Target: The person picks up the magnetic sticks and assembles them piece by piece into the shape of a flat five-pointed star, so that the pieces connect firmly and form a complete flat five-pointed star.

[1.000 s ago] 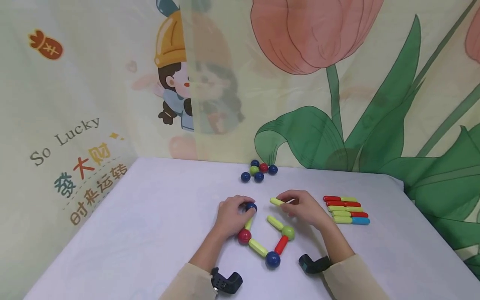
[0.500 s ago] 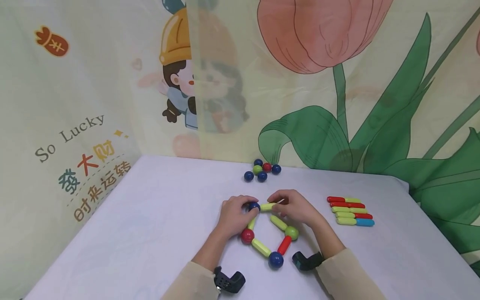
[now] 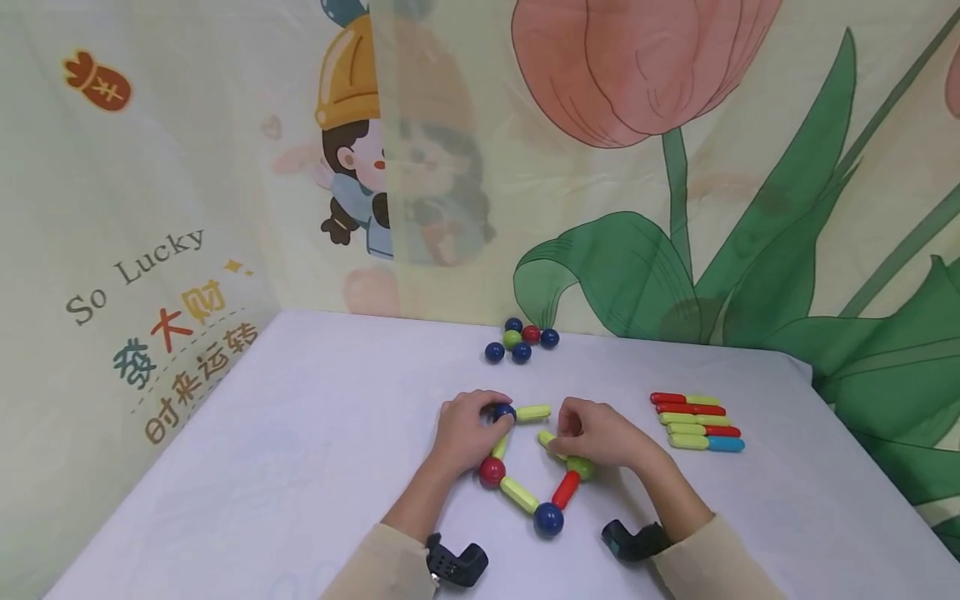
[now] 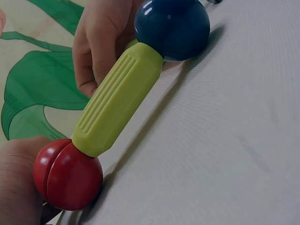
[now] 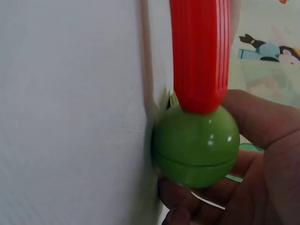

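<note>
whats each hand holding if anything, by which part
Left hand holds the far joined blue ball around its sides. Right hand is at the yellow-green rod beside the green ball; its grip cannot be told.

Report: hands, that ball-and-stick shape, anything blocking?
Left hand gripping blue corner ball. Right hand at lime stick by green ball, grip unclear. Ball-and-stick shape unclosed, nothing visible between free ends.

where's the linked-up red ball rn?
In the head view, the red ball sits in the lower middle, on the near side of the left hand, between two yellow-green rods. Left wrist view: lower left.
</note>
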`<state>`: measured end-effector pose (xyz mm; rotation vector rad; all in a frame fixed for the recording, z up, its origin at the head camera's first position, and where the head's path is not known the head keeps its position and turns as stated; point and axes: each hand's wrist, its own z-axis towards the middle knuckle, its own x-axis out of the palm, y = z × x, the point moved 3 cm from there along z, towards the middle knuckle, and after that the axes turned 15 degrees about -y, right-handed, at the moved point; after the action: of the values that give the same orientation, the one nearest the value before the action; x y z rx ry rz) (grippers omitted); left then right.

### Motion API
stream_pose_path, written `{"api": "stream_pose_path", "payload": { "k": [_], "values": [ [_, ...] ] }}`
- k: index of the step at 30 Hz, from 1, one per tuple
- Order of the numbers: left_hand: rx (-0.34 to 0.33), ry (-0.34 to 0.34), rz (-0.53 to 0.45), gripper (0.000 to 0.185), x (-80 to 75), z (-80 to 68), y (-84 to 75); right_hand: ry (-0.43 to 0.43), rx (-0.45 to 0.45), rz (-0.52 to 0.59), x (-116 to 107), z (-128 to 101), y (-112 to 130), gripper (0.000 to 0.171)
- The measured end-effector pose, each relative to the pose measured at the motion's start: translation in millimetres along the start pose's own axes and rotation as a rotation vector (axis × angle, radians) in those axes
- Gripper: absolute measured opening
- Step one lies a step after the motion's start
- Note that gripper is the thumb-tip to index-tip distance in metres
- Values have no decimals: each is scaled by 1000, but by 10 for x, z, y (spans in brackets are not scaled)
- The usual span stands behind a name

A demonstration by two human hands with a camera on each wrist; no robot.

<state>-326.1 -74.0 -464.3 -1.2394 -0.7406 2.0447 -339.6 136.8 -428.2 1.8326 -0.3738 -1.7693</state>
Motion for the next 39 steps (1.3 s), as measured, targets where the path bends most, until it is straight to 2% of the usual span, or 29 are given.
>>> {"api": "stream_pose_path", "payload": {
  "k": [6,14,19,24,39],
  "values": [
    [10,-6,-11,29,-7,9,18,-23,25,-64,-16,-32,-5,24],
    [25,-9,-18,28,-7,10,25,-58,67,-62,-107,-51,-136,32],
    [69,13,19,28,1,13,9,-54,32,-55,-140,-76,-165,39],
    [84,28,40,30,-1,12,8,-32,1,-54,-146,-87,-150,32],
    [34,23,25,35,4,35,20,48,40,-24,-117,-66,-99,29]
  ]
}}
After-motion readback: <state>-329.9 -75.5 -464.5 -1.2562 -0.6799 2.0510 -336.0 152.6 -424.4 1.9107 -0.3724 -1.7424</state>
